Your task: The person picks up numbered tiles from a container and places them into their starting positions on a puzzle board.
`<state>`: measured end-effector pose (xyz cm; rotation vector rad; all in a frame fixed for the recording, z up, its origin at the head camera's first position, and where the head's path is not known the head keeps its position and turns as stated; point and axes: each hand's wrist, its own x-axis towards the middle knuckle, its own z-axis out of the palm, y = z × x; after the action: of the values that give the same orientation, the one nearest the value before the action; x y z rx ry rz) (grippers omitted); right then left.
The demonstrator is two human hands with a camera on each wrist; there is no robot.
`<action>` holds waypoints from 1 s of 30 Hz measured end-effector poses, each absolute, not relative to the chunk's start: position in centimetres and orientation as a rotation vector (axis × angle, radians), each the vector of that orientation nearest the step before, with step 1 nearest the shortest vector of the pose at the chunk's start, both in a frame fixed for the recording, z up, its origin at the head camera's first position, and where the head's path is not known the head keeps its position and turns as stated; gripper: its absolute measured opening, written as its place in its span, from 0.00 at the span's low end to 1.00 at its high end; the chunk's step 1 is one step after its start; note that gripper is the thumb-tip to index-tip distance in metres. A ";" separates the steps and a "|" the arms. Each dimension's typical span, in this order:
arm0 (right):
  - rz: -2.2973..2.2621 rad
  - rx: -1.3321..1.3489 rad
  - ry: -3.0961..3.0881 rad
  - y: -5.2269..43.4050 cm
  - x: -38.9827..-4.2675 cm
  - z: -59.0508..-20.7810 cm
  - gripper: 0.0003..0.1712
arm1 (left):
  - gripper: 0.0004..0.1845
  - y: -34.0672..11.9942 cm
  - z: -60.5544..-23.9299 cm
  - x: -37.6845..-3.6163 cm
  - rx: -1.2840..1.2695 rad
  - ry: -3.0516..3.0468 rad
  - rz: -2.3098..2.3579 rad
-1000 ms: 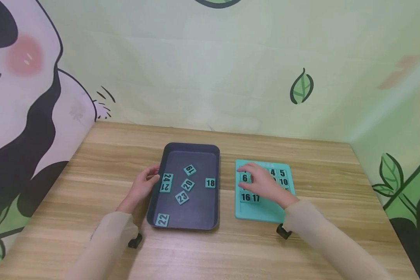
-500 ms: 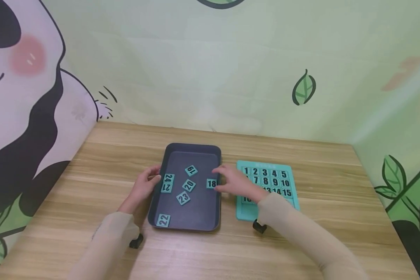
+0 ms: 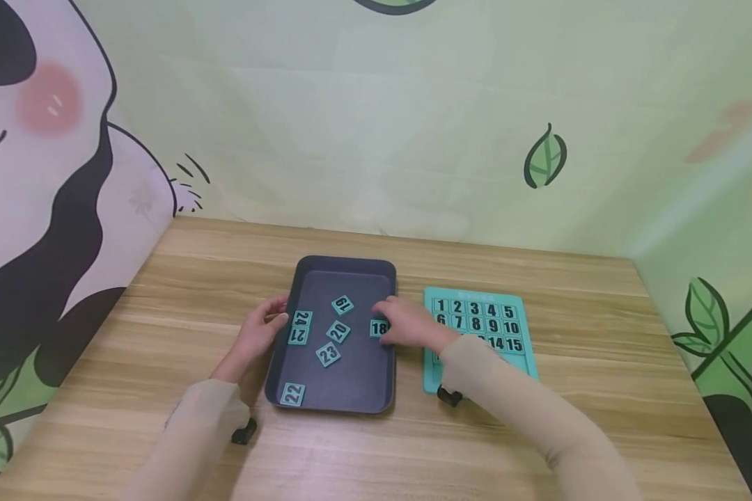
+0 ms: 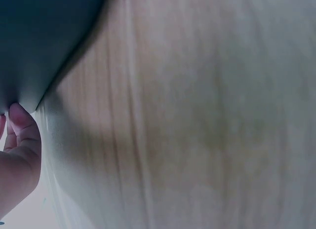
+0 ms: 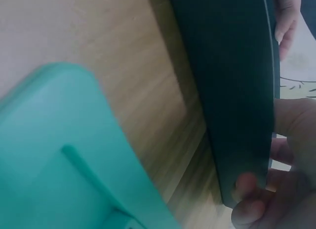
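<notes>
Tile "18" (image 3: 379,328), a small square teal plastic piece with black digits, lies flat near the right wall of the dark grey rectangular plastic tray (image 3: 301,275) at the middle of the wooden table (image 3: 163,292). Your right hand (image 3: 407,325) reaches over the tray's right wall and covers the tile's right edge, fingers curled at it; you cannot tell from the head view whether thumb and fingers already pinch it. The right wrist view shows only fingertips (image 5: 247,183) at the tray wall, blurred.

Readable markings:
- In the tray: teal tiles "19" (image 3: 342,305), "20" (image 3: 338,331), "23" (image 3: 328,354), "22" (image 3: 292,394), and "24" (image 3: 301,319) stacked directly above "21" (image 3: 297,335), both turned sideways.
- On the teal rectangular plastic number board (image 3: 519,362), just right of the tray: "1" to "5" in the top row, "6" to "10" in the second, and "14", "15" in the third.

Hidden or unclear:
- Your right forearm covers the rest of the third row and the board's lower left.
- Both wrist views are soft and show no digits.

Your left hand (image 3: 257,334) grips the tray's left wall, thumb against the rim beside tile "24". The left wrist view shows one fingertip (image 4: 22,123) against the tray's outer wall.
</notes>
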<state>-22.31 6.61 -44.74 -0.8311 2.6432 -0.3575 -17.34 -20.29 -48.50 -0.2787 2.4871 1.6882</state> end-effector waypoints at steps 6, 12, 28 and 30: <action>-0.251 -0.805 2.644 6.0 -22.4 -44.9 0.27 | 0.22 -20.2 -48.5 -17.2 -0.273 2.478 1.721; -0.275 -0.789 2.647 5.9 -22.4 -45.0 0.22 | 0.22 -20.2 -48.5 -17.3 -0.281 2.475 1.730; -0.609 -0.781 2.690 7.9 -21.8 -43.2 0.19 | 0.22 -20.1 -48.5 -17.4 -0.290 2.454 1.749; -0.642 -0.765 2.711 8.4 -21.6 -42.8 0.20 | 0.22 -20.1 -48.5 -17.4 -0.287 2.459 1.747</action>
<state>-21.64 8.45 -42.77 -0.7653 2.7108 -0.6417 -17.36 -20.10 -48.55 -0.2871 2.4588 1.7469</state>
